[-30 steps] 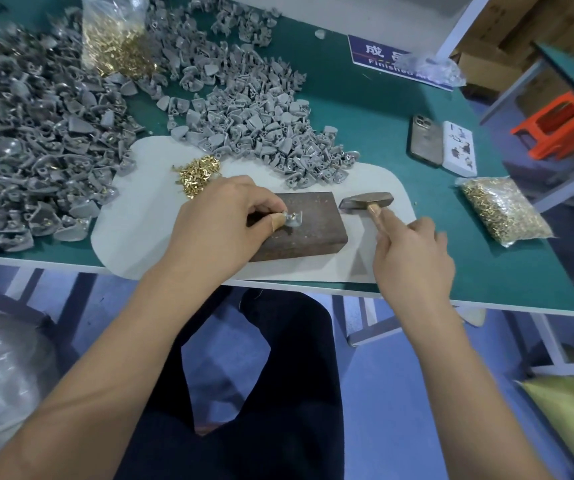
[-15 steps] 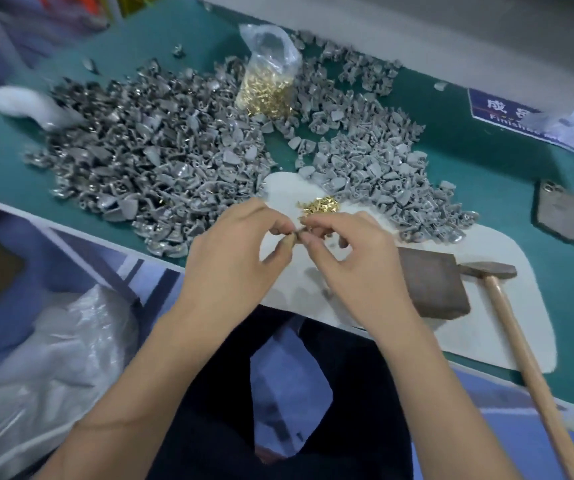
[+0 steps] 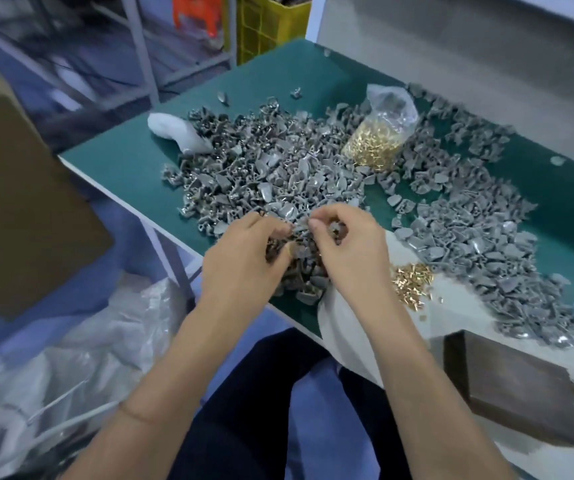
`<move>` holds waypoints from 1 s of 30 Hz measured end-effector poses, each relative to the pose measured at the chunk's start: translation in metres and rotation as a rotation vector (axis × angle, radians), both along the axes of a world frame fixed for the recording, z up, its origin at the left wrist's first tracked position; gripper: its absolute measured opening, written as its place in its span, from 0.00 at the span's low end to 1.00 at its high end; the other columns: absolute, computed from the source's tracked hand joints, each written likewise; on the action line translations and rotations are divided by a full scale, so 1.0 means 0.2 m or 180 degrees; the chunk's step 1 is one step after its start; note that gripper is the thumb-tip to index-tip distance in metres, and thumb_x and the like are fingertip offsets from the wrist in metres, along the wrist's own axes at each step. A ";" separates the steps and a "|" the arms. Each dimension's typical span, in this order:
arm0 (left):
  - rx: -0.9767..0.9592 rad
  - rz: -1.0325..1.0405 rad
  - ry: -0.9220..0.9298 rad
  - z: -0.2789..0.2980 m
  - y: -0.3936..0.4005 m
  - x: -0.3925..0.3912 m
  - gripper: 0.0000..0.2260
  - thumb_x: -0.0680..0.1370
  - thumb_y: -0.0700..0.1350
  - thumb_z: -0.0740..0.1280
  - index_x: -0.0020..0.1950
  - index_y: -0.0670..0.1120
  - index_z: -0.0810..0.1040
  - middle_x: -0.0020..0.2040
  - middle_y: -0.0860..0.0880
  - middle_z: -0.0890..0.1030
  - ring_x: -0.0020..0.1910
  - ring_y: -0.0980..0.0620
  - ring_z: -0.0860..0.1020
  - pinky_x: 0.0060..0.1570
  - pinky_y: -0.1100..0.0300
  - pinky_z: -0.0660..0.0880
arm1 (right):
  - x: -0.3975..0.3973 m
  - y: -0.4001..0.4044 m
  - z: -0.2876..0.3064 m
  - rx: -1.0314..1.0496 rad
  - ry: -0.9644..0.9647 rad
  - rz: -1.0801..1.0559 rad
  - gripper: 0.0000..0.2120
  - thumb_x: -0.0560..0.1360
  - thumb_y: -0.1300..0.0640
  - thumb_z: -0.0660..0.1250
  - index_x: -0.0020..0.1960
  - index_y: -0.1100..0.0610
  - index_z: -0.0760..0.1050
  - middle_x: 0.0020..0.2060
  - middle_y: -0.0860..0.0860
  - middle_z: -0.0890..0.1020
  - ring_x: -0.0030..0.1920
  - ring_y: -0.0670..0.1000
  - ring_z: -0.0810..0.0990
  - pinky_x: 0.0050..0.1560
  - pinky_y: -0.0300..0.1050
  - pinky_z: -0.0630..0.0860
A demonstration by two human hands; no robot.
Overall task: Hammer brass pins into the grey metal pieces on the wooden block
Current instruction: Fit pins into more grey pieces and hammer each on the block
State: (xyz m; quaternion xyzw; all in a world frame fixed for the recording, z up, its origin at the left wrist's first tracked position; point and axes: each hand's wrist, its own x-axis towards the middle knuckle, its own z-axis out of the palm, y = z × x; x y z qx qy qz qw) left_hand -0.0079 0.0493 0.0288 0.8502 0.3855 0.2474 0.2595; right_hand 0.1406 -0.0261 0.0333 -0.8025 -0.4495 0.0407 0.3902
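Note:
Both hands are over the near edge of the left heap of grey metal pieces (image 3: pixel 261 178). My left hand (image 3: pixel 244 261) has its fingers curled, and its thumb and fingertips pinch a grey piece (image 3: pixel 304 251) at the heap's edge. My right hand (image 3: pixel 347 251) curls round another grey piece (image 3: pixel 335 229). Loose brass pins (image 3: pixel 412 282) lie on the white pad (image 3: pixel 358 327) to the right of my right hand. The wooden block (image 3: pixel 510 393) sits at the lower right with nothing on it. A second heap of grey pieces (image 3: pixel 486 254) spreads to the right.
A clear bag of brass pins (image 3: pixel 375 143) stands between the heaps. A white cloth (image 3: pixel 174 129) lies at the table's far left. The green table's edge (image 3: pixel 122 199) runs diagonally. A cardboard box (image 3: pixel 18 202) and a plastic sack (image 3: pixel 53 375) are below left.
My right hand let go of the hammer and joined the left. Both hands moved from the block to the left heap of grey pieces, and my view swung left.

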 end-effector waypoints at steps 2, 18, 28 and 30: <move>-0.0042 0.0022 0.0006 -0.01 0.01 -0.01 0.09 0.79 0.53 0.69 0.59 0.57 0.80 0.53 0.60 0.79 0.56 0.57 0.75 0.49 0.54 0.77 | 0.00 0.04 -0.01 -0.0175 -0.0145 0.0062 0.03 0.79 0.52 0.70 0.50 0.47 0.83 0.49 0.41 0.83 0.58 0.49 0.76 0.58 0.46 0.71; -0.0446 -0.1483 -0.0290 -0.04 -0.44 0.43 0.11 0.82 0.56 0.58 0.46 0.53 0.74 0.41 0.55 0.76 0.39 0.54 0.72 0.40 0.50 0.73 | 0.36 -0.80 0.17 -0.1216 0.0128 -0.1137 0.06 0.79 0.54 0.69 0.49 0.48 0.86 0.45 0.42 0.86 0.49 0.46 0.82 0.53 0.49 0.80; -0.0292 -0.1201 -0.0159 -0.17 -0.53 0.49 0.21 0.84 0.61 0.49 0.46 0.53 0.76 0.40 0.54 0.79 0.38 0.52 0.77 0.37 0.51 0.72 | 0.37 -0.70 0.14 -0.1912 0.0129 -0.1579 0.09 0.77 0.46 0.73 0.50 0.51 0.83 0.44 0.49 0.83 0.47 0.54 0.81 0.45 0.45 0.75; -0.0198 -0.1219 -0.0119 -0.18 -0.53 0.48 0.21 0.84 0.61 0.48 0.45 0.54 0.76 0.39 0.54 0.79 0.38 0.52 0.76 0.36 0.51 0.71 | 0.38 -0.66 0.12 -0.2035 0.0149 -0.1583 0.11 0.77 0.47 0.73 0.48 0.54 0.84 0.44 0.51 0.84 0.46 0.56 0.83 0.45 0.47 0.78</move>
